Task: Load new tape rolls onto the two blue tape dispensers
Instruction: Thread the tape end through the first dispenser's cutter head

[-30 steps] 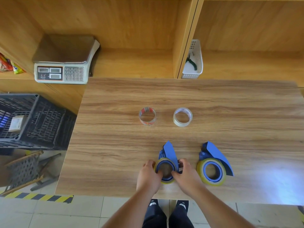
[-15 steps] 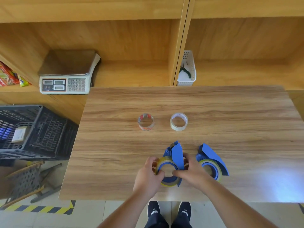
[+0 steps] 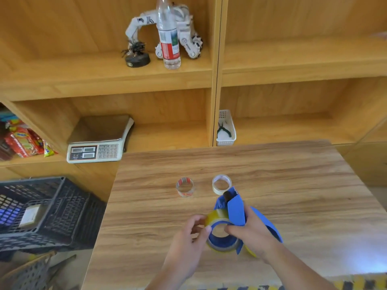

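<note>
The blue tape dispenser (image 3: 232, 212) sits lifted just over the bench (image 3: 293, 185) near its front edge, and I have both hands on it. My right hand (image 3: 251, 233) has its grip curled round the dispenser's body and handle, thumb reaching into the hub; my left hand (image 3: 188, 237) pinches the rim of the yellowish tape roll (image 3: 217, 245) seated on the blue wheel. I judge the dispenser to be light, stiff plastic, safe to hold by its flat side plates, though the far nose likely carries a cutter I would keep my fingers off. The roll looks rigid but slick on its outer face, so the edges and core are the better hold. Behind my right hand the second blue dispenser (image 3: 270, 227) shows partly, touching the bench. Further toward the middle lie two near-spent rolls, one with red print (image 3: 184, 188), one whitish (image 3: 221, 185), well apart from my hands. Past the far edge, a scale (image 3: 98, 141) sits on the shelf.
</note>
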Demonstrator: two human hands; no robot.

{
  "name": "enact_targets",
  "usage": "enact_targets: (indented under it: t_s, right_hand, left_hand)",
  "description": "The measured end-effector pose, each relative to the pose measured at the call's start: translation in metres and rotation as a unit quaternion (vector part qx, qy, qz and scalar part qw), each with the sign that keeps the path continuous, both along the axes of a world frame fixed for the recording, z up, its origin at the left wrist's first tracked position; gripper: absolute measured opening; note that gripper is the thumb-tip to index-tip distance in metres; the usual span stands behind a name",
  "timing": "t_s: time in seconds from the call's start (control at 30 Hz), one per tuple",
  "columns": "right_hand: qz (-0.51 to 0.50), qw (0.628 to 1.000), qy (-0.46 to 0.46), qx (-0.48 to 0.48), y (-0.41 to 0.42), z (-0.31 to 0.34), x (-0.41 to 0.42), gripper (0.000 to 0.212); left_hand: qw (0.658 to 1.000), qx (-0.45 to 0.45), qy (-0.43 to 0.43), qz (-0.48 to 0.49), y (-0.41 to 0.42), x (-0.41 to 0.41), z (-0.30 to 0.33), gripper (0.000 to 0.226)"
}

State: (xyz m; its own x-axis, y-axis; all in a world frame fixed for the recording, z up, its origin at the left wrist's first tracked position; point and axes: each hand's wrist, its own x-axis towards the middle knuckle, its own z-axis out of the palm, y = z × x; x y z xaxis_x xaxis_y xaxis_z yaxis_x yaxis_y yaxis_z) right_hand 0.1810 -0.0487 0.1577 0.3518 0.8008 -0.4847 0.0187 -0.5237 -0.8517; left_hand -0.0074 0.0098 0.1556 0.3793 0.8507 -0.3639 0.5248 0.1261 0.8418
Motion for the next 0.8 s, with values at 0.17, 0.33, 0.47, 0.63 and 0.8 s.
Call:
enact_targets:
  t_s: [0.17, 0.33, 0.47, 0.63, 0.8]
  right_hand:
    - [-0.014, 0.996, 0.013, 0.083, -0.002, 0.039, -0.004, 0.059]
    - [-0.008, 0.988, 0.024, 0.151, -0.014, 0.077, -0.007, 0.058]
    - [-0.021, 0.982, 0.048, 0.182, -0.023, 0.092, -0.007, 0.053]
    - [-0.029, 0.970, 0.137, 0.199, -0.030, 0.092, 0.000, 0.056]
    - [0.020, 0.959, 0.229, 0.166, -0.038, 0.090, 0.009, 0.040]
  left_hand:
    - [0.997, 0.064, -0.045, 0.014, -0.004, -0.002, 0.037, 0.013]
    - [0.989, 0.086, -0.115, 0.042, -0.021, -0.001, 0.060, 0.019]
    - [0.978, 0.052, -0.176, 0.101, -0.036, 0.007, 0.069, 0.025]
    - [0.966, 0.038, -0.226, 0.115, -0.054, 0.011, 0.073, 0.023]
    - [0.962, 0.230, -0.126, -0.071, -0.044, -0.004, 0.098, 0.028]
